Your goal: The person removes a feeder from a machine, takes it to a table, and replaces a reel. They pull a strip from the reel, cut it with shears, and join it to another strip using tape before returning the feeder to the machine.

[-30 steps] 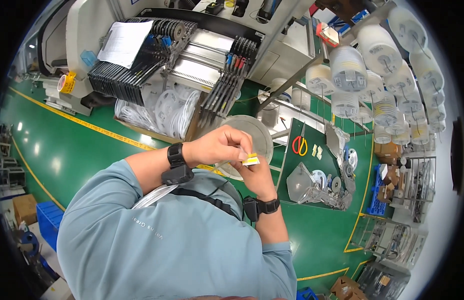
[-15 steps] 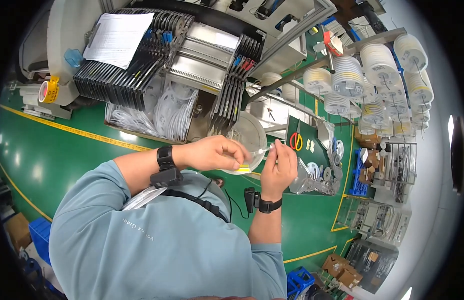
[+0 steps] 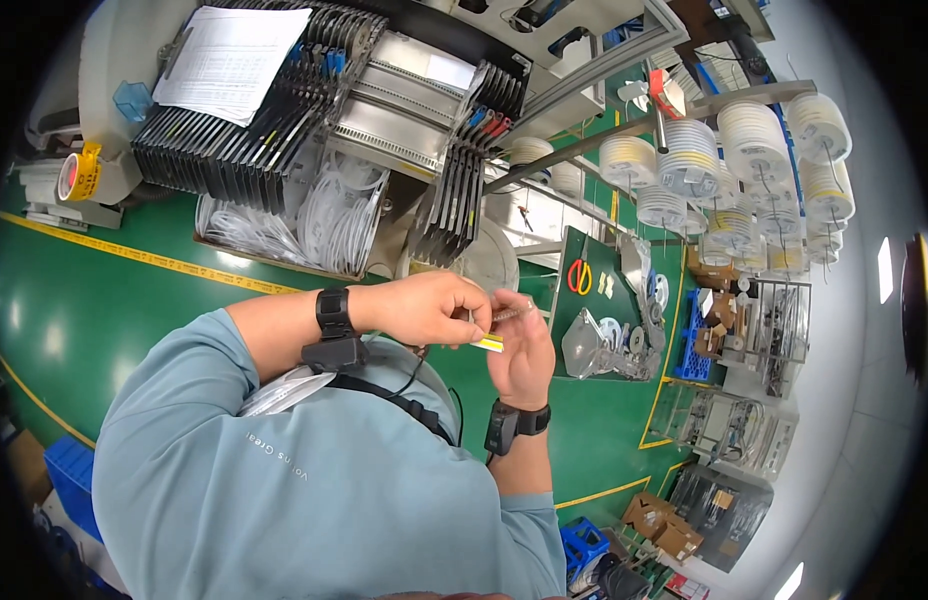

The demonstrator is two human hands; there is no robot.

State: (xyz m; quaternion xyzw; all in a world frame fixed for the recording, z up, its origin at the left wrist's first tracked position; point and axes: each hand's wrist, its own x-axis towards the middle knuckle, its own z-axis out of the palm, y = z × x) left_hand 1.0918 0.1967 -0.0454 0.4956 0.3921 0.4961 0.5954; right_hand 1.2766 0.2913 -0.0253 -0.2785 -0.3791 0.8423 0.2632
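Strip held, work partway along

My left hand is closed on the strip, thumb and fingers pinching one end so the yellow and white part sticks out towards my right hand. That puts it in front of my body, a little above the waist.

My right hand faces palm up beside it, its fingertips at a thin, pale tape that lies between the two hands. I cannot tell whether those fingers pinch the tape or only touch it; they are too small and blurred here.

What looks done: the strip is in my grip and the tape is right next to it. What looks left: the strip is not laid down anywhere, and whether it is joined to the tape I cannot make out. I'd judge this the middle of the handling, neither its start nor its end.

Off to my right, the scissors lie untouched on the green board, with small pale pieces beside them. Past my hands are the bin and the black feeders.
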